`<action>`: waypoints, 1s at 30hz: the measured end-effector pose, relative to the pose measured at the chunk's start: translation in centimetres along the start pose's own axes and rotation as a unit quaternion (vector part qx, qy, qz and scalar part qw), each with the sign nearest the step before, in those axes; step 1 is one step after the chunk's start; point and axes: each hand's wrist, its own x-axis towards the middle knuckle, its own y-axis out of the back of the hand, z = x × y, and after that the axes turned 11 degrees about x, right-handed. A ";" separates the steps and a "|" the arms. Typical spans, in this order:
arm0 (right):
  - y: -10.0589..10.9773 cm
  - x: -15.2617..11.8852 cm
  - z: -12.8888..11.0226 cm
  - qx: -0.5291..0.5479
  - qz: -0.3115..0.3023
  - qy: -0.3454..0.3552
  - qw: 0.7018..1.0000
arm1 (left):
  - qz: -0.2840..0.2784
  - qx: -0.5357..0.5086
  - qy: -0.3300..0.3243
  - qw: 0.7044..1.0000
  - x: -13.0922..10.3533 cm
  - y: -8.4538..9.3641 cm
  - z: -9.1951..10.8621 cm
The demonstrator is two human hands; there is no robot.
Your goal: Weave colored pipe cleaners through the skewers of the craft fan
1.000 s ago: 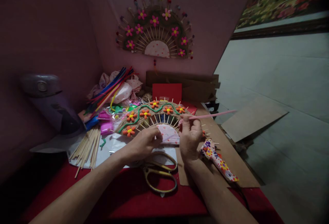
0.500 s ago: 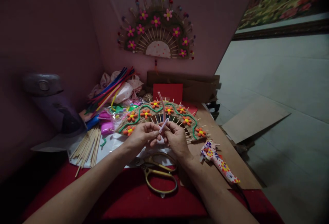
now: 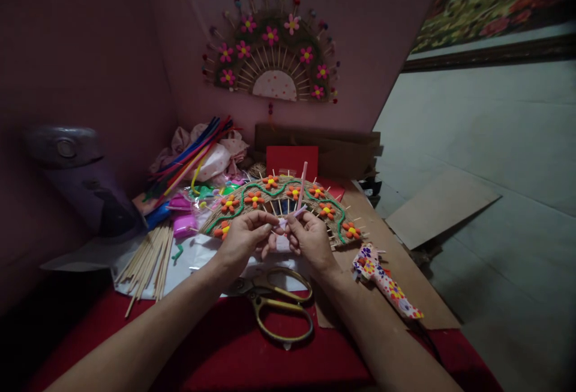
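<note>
Thumb and fingers of my left hand (image 3: 252, 236) pinch one end of a pale pink-white strip (image 3: 299, 211). My right hand (image 3: 310, 237) pinches the same strip close by, and a longer pink length (image 3: 302, 185) stands up from its fingers. Behind both hands lies a half-round twine-covered fan (image 3: 270, 191) with orange flowers and a wavy green line. Scissors (image 3: 283, 320) with brass-coloured handles lie below the hands. Just where the strip's pieces meet between my fingertips is too small to make out.
Wooden sticks (image 3: 146, 263), pink clay packets (image 3: 184, 226) and coloured pipe cleaners (image 3: 198, 158) are at the left, near a purple flask (image 3: 90, 188). A flower-patterned glue gun (image 3: 387, 284) rests on cardboard (image 3: 432, 314) at the right. A finished fan (image 3: 274, 84) hangs behind.
The upright pink length has shifted right and straightened. My fingertips have moved slightly apart, with the strip between them. The whole view has shifted a little.
</note>
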 end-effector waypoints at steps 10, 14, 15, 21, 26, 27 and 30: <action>0.1 -0.1 -0.2 0.113 -0.028 -0.077 0.990 | 0.040 0.122 -0.062 0.990 -0.4 -0.5 0.4; 0.2 -0.1 -0.3 0.111 -0.041 -0.093 0.989 | 0.036 0.240 -0.205 0.948 -0.3 -0.2 0.0; 0.2 -0.2 -0.2 0.103 -0.049 -0.096 0.989 | 0.034 0.269 -0.231 0.935 -0.3 -0.1 0.0; 0.0 -0.4 -0.2 0.029 -0.056 -0.084 0.994 | 0.027 0.368 -0.280 0.886 -0.6 -0.2 0.0; -0.3 -0.8 -0.2 -0.049 -0.042 0.026 0.998 | 0.047 0.406 -0.221 0.886 -0.5 0.1 -0.5; -0.4 -0.9 -0.2 -0.075 -0.044 0.052 0.995 | 0.053 0.395 -0.194 0.897 -0.4 0.1 -0.6; -0.4 -1.3 -0.1 -0.142 -0.049 0.108 0.983 | 0.047 0.317 -0.113 0.940 -0.2 0.2 -0.8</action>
